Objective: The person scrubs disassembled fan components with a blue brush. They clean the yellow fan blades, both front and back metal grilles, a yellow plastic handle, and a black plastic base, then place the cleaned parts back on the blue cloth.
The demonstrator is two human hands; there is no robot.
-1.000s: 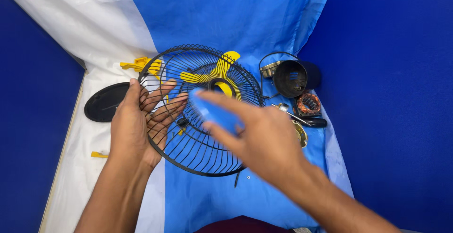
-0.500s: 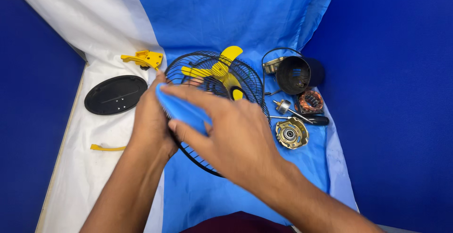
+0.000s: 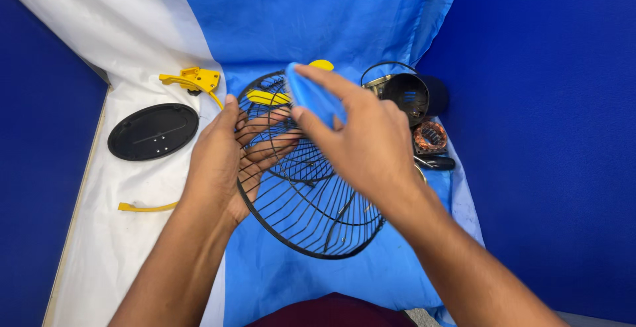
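My left hand [image 3: 225, 155] holds a black wire fan guard [image 3: 311, 214] by its left rim, fingers reaching in behind the wires, with the guard tilted up off the table. My right hand [image 3: 361, 138] is closed on a folded blue cloth [image 3: 311, 95] and presses it against the upper part of the guard. A yellow fan blade [image 3: 268, 96] shows through the wires behind the guard, partly hidden by both hands.
On the white sheet at left lie a black oval base plate [image 3: 152, 130], a yellow bracket [image 3: 192, 78] and a thin yellow strip [image 3: 146, 206]. At right sit a black motor housing [image 3: 407, 92] and a copper-wound stator [image 3: 430, 136]. Blue walls enclose both sides.
My right hand carried the blue cloth from the guard's left side up to its top middle. My left hand shifted its grip and the guard tilted further up.
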